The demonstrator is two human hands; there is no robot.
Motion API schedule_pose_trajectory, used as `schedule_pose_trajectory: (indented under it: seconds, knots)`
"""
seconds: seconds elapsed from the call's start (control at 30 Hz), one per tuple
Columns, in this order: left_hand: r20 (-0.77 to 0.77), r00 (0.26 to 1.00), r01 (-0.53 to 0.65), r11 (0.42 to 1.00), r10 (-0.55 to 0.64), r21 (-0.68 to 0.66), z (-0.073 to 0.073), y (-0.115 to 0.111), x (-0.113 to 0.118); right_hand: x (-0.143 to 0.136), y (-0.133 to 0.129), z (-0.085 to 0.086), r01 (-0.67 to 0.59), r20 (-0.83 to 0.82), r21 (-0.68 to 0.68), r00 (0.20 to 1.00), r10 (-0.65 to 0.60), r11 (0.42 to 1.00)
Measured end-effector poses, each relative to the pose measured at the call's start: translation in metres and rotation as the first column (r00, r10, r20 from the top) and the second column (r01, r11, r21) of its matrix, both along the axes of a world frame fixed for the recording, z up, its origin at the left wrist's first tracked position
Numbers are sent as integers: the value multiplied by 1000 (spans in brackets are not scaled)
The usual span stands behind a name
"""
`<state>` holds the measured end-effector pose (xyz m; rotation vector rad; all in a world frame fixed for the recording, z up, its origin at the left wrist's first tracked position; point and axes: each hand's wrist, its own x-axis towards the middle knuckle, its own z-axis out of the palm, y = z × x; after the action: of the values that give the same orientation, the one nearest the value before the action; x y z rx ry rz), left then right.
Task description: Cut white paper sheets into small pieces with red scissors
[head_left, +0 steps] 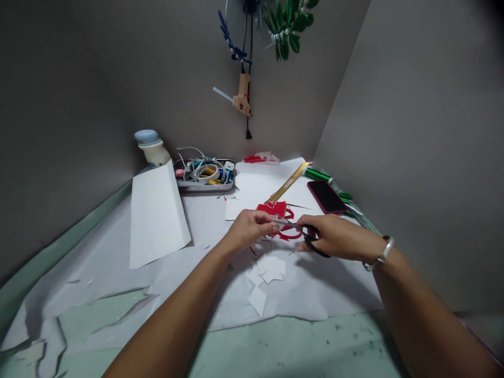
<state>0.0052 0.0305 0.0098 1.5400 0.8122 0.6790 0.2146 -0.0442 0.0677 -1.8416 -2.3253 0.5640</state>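
My right hand [334,235] is closed on the black handles of the scissors [311,240], whose blades point left to the fingers of my left hand [250,228]. Those fingers are pinched together at the blade tips; what they hold is too small to make out. Just behind lies a red paper piece [275,208] with white lettering, and red-handled scissors [290,234] show partly beneath the blades. Small white paper pieces [271,268] are piled in front of my hands, one diamond-shaped piece [258,300] nearest to me.
A metal tray [205,187] of cords and tape stands behind, left of centre, beside a bottle [155,149] and a white sheet [157,215]. A phone [326,197] and green roll [318,175] lie back right. A glue gun [242,97] hangs on the wall.
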Motion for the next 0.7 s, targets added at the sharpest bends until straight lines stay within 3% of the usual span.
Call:
schedule_pose_trajectory:
  seconds: [0.7]
  knots:
    - [-81,997,21,999,-17,40,-1,3,-1,2,0,0,-12,49,78,999,9,997]
